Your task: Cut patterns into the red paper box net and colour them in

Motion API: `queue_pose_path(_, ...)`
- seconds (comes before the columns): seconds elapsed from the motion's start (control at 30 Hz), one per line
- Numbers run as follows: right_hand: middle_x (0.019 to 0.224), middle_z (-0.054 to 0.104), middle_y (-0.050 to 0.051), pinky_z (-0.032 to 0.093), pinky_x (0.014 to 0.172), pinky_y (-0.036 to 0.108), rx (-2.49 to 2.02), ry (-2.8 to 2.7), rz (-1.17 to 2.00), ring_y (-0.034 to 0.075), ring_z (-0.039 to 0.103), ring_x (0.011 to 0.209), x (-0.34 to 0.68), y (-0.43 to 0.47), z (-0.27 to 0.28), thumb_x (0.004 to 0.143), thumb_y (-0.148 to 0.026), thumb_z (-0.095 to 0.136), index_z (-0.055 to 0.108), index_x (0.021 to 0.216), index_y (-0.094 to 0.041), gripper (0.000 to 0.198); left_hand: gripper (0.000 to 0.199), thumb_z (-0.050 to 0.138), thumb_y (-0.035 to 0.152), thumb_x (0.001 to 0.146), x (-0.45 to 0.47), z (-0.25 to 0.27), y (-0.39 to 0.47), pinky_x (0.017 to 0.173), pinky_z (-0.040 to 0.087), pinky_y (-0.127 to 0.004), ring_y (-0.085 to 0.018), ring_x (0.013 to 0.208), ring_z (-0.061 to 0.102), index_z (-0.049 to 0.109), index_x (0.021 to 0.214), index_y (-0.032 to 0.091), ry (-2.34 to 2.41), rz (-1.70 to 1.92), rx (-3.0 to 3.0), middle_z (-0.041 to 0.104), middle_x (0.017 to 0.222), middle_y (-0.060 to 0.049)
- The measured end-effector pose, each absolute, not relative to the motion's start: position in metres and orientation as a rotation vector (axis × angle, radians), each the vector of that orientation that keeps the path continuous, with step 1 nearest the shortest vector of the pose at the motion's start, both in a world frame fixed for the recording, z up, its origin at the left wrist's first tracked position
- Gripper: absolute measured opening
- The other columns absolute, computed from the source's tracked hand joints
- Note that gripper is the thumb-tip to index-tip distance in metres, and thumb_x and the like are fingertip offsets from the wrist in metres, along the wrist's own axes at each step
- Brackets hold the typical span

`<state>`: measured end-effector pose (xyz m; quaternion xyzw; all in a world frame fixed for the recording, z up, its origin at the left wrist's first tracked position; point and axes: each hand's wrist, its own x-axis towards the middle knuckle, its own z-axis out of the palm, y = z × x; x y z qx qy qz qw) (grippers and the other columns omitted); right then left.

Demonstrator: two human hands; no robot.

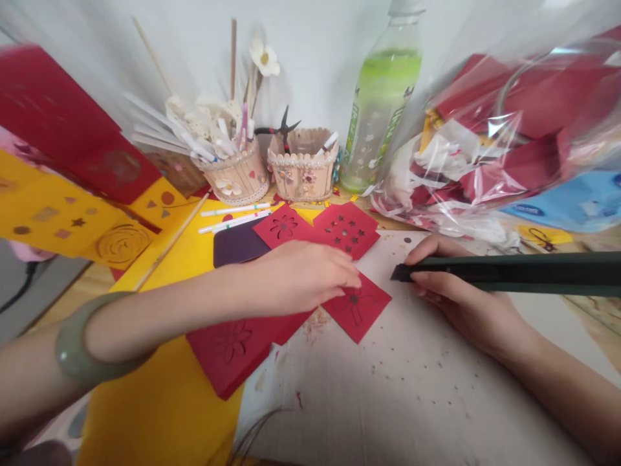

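My left hand [310,277], with a green bangle [80,340] on its wrist, reaches over a red paper square [361,310]. Its bent fingers close on the upper left part of that square, which bears a flower-like drawing; the thumb is mostly hidden. To the right, my right hand [449,298] grips a dark green and black utility knife [514,272]; no blade can be made out. The knife's black tip is apart from the paper. Other red squares lie around: one with a cut flower [284,226], one with cut stars [345,228], and a stack [230,353] below my left forearm.
A greyish board [388,401] with small scraps covers the middle, beside yellow paper [160,388]. Behind stand a pen holder [237,178], a small basket [303,171] with pliers, and a bottle [383,103]. A clear plastic bag [509,142] bulges at right; white pens [235,220] lie left.
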<state>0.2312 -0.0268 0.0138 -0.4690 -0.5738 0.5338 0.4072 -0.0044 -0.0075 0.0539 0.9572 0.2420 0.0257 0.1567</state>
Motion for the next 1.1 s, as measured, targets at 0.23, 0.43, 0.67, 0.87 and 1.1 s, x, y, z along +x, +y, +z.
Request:
queue_pose_path(0.23,0.056,0.046,-0.006,0.026,0.045,0.024,-1.138,-1.456,1.325,0.010,0.038,0.049,0.227,-0.029,0.013,0.076,-0.023,0.059,0.057,0.079,-0.021,0.004,0.045,0.071,0.036,0.073,0.025,0.076,0.016,0.086,0.040,-0.035,-0.028,0.108,0.046,0.056,0.108,0.012,0.713,-0.377,2.876,0.053,0.113,-0.013)
queue_pose_path(0.43,0.061,0.047,-0.005,0.027,0.046,0.025,-1.158,-1.575,1.192,0.011,0.038,0.051,0.228,-0.028,0.015,0.077,-0.024,0.060,0.059,0.079,-0.021,0.004,0.048,0.073,0.055,0.062,0.025,0.071,0.024,0.083,0.037,-0.037,-0.028,0.093,0.050,0.064,0.085,0.014,0.976,-0.408,2.764,0.061,0.090,-0.010)
queue_pose_path(0.67,0.060,0.046,-0.006,0.027,0.047,0.025,-1.258,-1.596,1.035,0.010,0.039,0.049,0.225,-0.028,0.022,0.080,-0.022,0.056,0.059,0.082,-0.023,0.003,0.036,0.054,0.049,0.081,0.004,0.052,0.025,0.058,0.038,-0.027,-0.016,0.056,0.054,0.064,0.069,0.016,1.318,-0.140,2.573,0.060,0.060,-0.002)
queue_pose_path(0.87,0.064,0.050,-0.005,0.036,0.055,0.026,-1.285,-1.585,0.951,0.012,0.045,0.058,0.221,-0.029,0.035,0.080,-0.024,0.057,0.056,0.082,-0.022,0.003,0.034,0.042,0.034,0.090,-0.005,0.043,0.010,0.050,0.041,-0.025,-0.015,0.054,0.059,0.064,0.074,0.012,1.422,0.136,2.500,0.065,0.063,-0.005)
queue_pose_path(1.1,0.075,0.057,-0.001,0.039,0.056,0.028,-1.351,-1.822,0.875,0.014,0.051,0.064,0.207,-0.027,0.052,0.077,-0.027,0.059,0.058,0.081,-0.021,0.008,0.019,0.051,0.023,0.090,-0.029,0.031,-0.013,0.098,0.039,-0.030,-0.016,0.111,0.053,0.064,0.103,0.017,0.891,0.348,2.835,0.064,0.113,-0.001)
